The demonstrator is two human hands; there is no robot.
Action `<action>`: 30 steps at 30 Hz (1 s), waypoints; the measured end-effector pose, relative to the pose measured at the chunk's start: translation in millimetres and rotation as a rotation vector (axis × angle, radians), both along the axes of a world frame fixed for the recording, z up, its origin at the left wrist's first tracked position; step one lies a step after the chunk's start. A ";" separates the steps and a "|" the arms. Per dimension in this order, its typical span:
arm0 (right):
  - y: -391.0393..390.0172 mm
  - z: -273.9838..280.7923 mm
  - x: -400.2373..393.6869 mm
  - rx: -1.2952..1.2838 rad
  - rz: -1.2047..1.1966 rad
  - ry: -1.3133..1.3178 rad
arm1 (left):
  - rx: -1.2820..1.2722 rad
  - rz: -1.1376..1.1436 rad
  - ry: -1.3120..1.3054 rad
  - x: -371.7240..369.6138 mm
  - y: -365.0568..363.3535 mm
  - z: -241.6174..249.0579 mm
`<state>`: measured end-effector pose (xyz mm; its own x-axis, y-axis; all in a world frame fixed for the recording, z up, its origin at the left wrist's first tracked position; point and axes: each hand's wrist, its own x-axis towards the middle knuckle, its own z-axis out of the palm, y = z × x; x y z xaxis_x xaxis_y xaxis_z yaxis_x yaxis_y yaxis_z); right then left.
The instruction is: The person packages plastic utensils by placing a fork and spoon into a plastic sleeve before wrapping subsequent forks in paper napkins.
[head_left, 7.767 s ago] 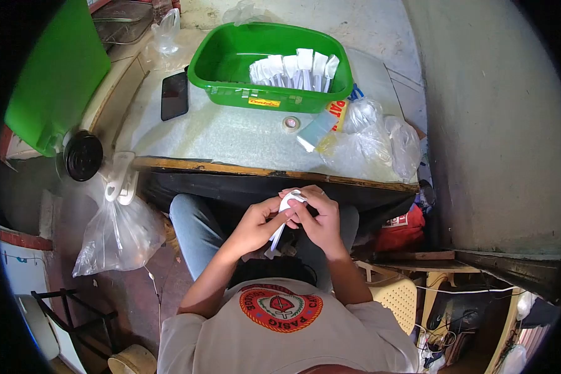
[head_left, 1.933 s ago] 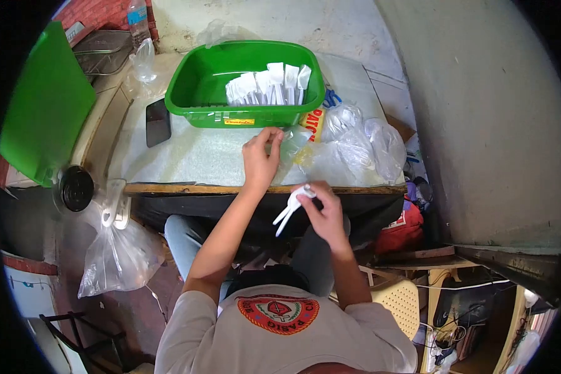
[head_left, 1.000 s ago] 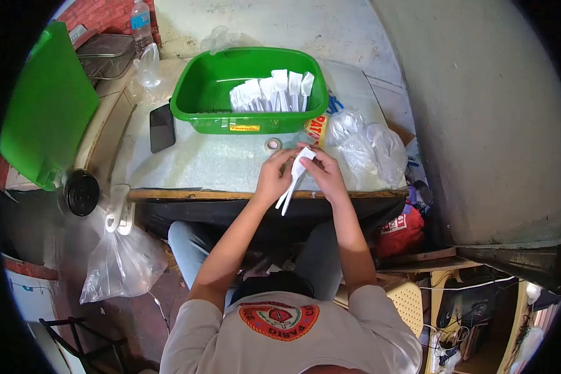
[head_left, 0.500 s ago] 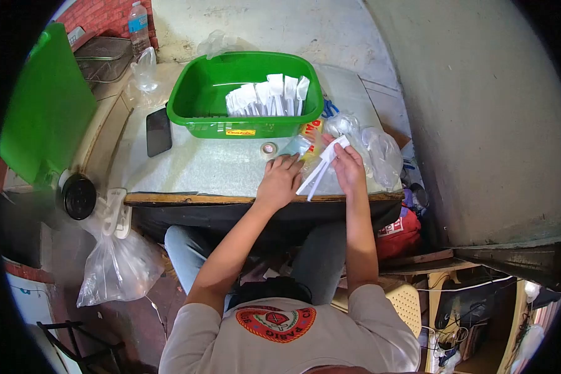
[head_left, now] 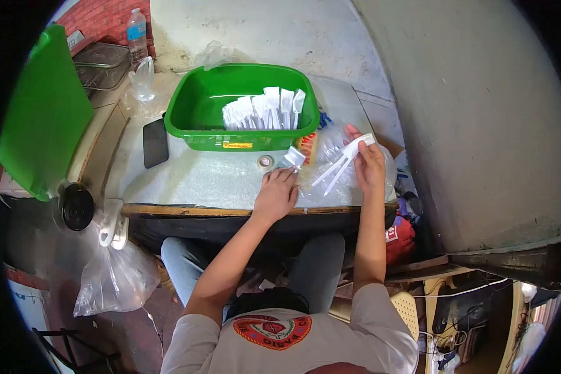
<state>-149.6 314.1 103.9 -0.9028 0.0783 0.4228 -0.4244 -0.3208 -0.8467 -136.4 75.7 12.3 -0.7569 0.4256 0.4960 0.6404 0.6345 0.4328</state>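
My right hand (head_left: 369,163) is closed on a folded white strip piece (head_left: 350,156), whose two narrow tails hang down to the left. My left hand (head_left: 277,193) rests on the table near its front edge, fingers reaching to a small clear and white packet (head_left: 294,157); whether it grips the packet is hard to make out. Just left of the packet lies a roll of tape (head_left: 265,162). Behind my hands a green basin (head_left: 187,134) holds several white wrapped pieces (head_left: 271,109) standing in a row.
A phone (head_left: 156,143) lies left of the basin. Clear plastic bags (head_left: 330,181) and a yellow-red packet (head_left: 306,147) lie by my right hand. A water bottle (head_left: 137,37) stands at the back left. A plastic bag (head_left: 115,277) hangs off the table's left side.
My right hand has moved right with the white strip piece, away from my left hand. The packet by my left fingertips now shows more white. The whole view has shifted slightly.
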 end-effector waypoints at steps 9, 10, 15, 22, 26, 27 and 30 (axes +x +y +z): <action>-7.3 37.6 44.1 -0.066 0.103 0.139 | 0.031 -0.047 -0.038 -3.3 -0.3 -0.5; -12.4 42.4 53.0 -0.044 0.132 0.149 | 0.059 -0.054 -0.022 -3.0 -0.4 2.4; -32.6 53.5 101.0 0.018 0.219 0.180 | 0.406 -0.156 -0.018 0.3 -6.4 8.9; -73.3 60.2 157.9 0.107 0.296 0.043 | 0.704 -0.330 0.172 92.1 -34.3 113.6; -93.9 43.6 161.9 0.095 0.449 0.061 | 0.754 -0.381 0.163 105.3 -55.1 114.0; -98.3 39.3 164.0 0.053 0.460 0.023 | 0.848 -0.318 0.119 115.4 -53.1 126.2; -106.4 27.1 166.3 -0.020 0.496 0.002 | 0.766 -0.283 0.060 120.7 -62.8 121.5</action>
